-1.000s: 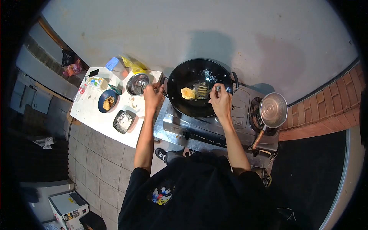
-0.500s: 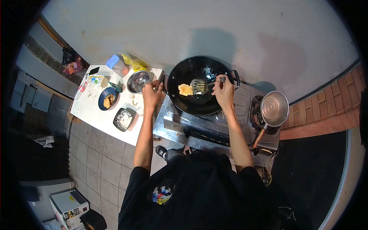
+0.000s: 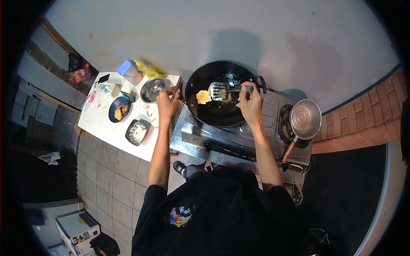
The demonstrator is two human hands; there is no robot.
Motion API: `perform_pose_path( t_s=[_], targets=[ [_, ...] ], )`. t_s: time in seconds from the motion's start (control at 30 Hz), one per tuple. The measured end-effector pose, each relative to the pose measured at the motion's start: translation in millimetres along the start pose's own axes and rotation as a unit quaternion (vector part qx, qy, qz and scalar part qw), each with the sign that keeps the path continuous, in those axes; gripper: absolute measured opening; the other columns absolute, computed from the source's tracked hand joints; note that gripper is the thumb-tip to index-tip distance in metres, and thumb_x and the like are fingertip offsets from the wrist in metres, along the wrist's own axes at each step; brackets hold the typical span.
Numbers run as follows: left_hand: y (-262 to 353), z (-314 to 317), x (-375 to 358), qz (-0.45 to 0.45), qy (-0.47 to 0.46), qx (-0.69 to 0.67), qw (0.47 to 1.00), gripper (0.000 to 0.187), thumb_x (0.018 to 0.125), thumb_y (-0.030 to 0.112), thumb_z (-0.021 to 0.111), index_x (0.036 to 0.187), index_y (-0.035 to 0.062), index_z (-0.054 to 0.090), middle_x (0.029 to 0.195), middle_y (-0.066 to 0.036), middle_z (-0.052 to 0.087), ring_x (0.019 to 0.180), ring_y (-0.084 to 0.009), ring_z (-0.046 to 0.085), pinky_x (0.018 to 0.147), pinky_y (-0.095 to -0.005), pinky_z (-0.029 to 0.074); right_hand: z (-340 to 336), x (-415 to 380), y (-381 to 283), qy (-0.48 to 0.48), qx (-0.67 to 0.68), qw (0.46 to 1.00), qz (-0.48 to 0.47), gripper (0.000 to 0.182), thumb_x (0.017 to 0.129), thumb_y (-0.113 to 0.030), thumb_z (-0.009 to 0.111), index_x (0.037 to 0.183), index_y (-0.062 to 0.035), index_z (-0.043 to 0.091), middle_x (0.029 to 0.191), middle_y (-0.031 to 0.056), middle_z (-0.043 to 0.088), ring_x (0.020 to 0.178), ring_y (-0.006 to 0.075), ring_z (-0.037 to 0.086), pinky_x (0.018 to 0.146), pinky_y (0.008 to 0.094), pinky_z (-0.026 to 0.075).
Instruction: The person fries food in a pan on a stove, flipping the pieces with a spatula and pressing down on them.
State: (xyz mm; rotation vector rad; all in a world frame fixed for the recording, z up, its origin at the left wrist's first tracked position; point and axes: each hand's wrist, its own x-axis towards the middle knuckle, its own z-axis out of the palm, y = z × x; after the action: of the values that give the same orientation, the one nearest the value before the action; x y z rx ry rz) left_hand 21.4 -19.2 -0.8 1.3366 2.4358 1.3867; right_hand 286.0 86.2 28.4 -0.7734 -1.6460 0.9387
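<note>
My right hand (image 3: 251,102) is closed around the handle of a slotted metal spatula (image 3: 218,91). The spatula's head is inside a black wok (image 3: 213,117), right at the edge of a golden fried piece of food (image 3: 203,97). A smaller yellow bit (image 3: 228,99) shows just below the spatula. My left hand (image 3: 168,102) is closed between the wok's left handle and a steel bowl (image 3: 152,97); I cannot tell what its fingers hold. Fried pieces lie in a dark blue bowl (image 3: 114,104), and white powder fills part of a square black bowl (image 3: 144,123).
The wok sits on a steel gas stove (image 3: 194,133). A saucepan (image 3: 306,119) stands on the right burner, its handle toward me. On the white table (image 3: 102,128) are a blue-lidded container (image 3: 124,68), a yellow bag (image 3: 149,70) and a dark spatula-like object (image 3: 103,78).
The spatula has shifted slightly left and up in the wok, and the fried piece sits a little further left. The yellow bit now shows below the spatula. My left hand has barely moved.
</note>
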Motion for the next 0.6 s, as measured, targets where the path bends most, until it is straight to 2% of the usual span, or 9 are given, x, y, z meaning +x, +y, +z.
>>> perform_pose_path(
  t_s=[0.1, 0.17, 0.37, 0.6],
  targets=[
    [8, -6, -1, -0.008, -0.010, 0.004, 1.000, 0.030, 0.084, 0.020, 0.068, 0.101, -0.0049, 0.069, 0.096, -0.021, 0.070, 0.091, -0.0285, 0.070, 0.082, -0.0349, 0.052, 1, 1, 0, 0.017, -0.017, 0.999, -0.033, 0.008, 0.092, -0.005, 0.054, 0.096, 0.0023, 0.056, 0.064, 0.0066, 0.056, 0.050, 0.0102, 0.057, 0.043, 0.0266, 0.047],
    [8, -8, -1, -0.018, -0.012, 0.005, 1.000, 0.030, 0.084, 0.020, 0.068, 0.101, -0.0050, 0.069, 0.096, -0.021, 0.070, 0.091, -0.0281, 0.070, 0.082, -0.0345, 0.052, 2, 0, -7, 0.017, 0.000, 1.000, -0.003, 0.006, 0.092, -0.004, 0.055, 0.093, 0.0019, 0.056, 0.061, 0.0056, 0.056, 0.048, 0.0106, 0.057, 0.042, 0.0266, 0.047],
    [15, -24, -2, -0.038, -0.003, -0.046, 0.998, 0.031, 0.085, 0.021, 0.069, 0.104, -0.0033, 0.069, 0.091, -0.019, 0.071, 0.083, -0.0220, 0.069, 0.078, -0.0322, 0.051, 10, -1, -13, 0.030, -0.001, 0.999, -0.017, 0.004, 0.088, -0.002, 0.056, 0.090, 0.0012, 0.056, 0.058, 0.0041, 0.055, 0.047, 0.0102, 0.057, 0.040, 0.0271, 0.048],
    [6, -40, -2, -0.048, 0.018, -0.087, 0.995, 0.028, 0.084, 0.016, 0.069, 0.106, -0.0007, 0.070, 0.089, -0.015, 0.072, 0.080, -0.0164, 0.067, 0.077, -0.0290, 0.051, 21, -4, -6, 0.049, -0.002, 0.999, 0.011, 0.003, 0.087, -0.001, 0.057, 0.089, 0.0011, 0.056, 0.057, 0.0037, 0.055, 0.049, 0.0104, 0.059, 0.039, 0.0280, 0.050]
  ],
)
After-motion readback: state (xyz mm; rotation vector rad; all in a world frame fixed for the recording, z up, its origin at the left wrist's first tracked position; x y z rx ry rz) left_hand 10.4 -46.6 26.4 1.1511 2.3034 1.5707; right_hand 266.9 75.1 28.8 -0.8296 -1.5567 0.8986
